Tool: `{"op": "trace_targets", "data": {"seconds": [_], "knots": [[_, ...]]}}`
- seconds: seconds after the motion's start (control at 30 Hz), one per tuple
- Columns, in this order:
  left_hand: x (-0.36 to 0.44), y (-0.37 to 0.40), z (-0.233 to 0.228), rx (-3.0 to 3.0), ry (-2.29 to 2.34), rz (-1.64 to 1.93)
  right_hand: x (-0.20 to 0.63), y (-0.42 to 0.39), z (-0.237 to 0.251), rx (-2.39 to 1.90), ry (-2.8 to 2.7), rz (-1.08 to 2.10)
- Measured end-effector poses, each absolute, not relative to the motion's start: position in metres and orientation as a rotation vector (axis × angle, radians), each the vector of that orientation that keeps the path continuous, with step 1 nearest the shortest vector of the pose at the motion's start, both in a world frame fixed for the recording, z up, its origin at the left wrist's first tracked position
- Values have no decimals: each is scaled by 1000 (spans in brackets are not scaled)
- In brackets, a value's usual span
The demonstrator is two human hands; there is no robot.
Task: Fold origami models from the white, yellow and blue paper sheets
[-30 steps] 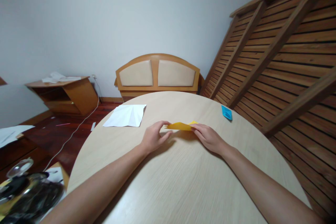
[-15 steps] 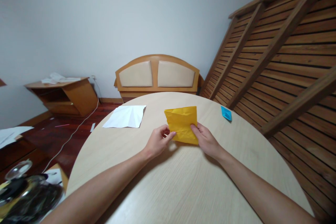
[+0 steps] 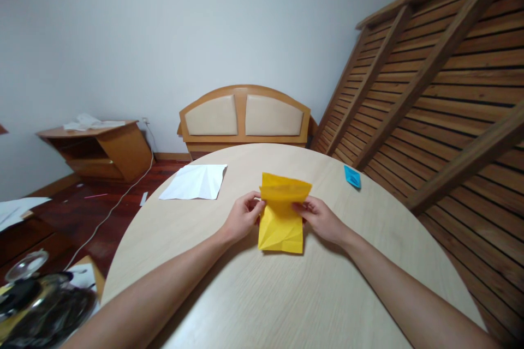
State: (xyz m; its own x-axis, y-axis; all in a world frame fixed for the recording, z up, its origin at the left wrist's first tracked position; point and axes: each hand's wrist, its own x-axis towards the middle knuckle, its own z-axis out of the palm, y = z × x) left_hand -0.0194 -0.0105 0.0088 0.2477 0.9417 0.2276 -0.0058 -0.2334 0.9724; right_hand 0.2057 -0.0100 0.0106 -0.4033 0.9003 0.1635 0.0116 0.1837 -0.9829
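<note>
A creased sheet of yellow paper (image 3: pixel 281 229) is held between my two hands above the middle of the table (image 3: pixel 262 305). Its upper part bends over as a flap, while the lower part slopes down toward me. My left hand (image 3: pixel 242 218) pinches the left edge between thumb and fingers. On the opposite edge, my right hand (image 3: pixel 323 219) grips the paper with its thumb on the near face; some fingertips are hidden behind it.
White creased paper (image 3: pixel 194 181) lies on the table's left. A small folded blue paper piece (image 3: pixel 352 177) sits near the right edge. Wooden slats (image 3: pixel 446 98) lean at the right, and a headboard (image 3: pixel 244 114) stands beyond. Dark clutter (image 3: pixel 53 305) is at lower left.
The yellow paper has opened downward: a lower panel now hangs toward me beneath the bent top flap. My left hand has shifted slightly left, and both hands still hold the edges.
</note>
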Motion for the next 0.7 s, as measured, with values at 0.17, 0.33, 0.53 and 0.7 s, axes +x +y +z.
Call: {"op": "trace_targets", "data": {"seconds": [0.17, 0.33, 0.53, 0.7], "knots": [[-23, -7, 3, 1554, 931, 1174, 215, -8, 15, -949, -1680, 1305], [-21, -8, 2, 1595, 992, 1159, 218, -11, 21, -918, -1654, 1379], [-22, -11, 6, 1651, 1028, 1172, 208, -9, 13, -1008, -1621, 1317], [-22, -12, 6, 1676, 1043, 1138, 203, -10, 10, -1022, -1692, 1224]]}}
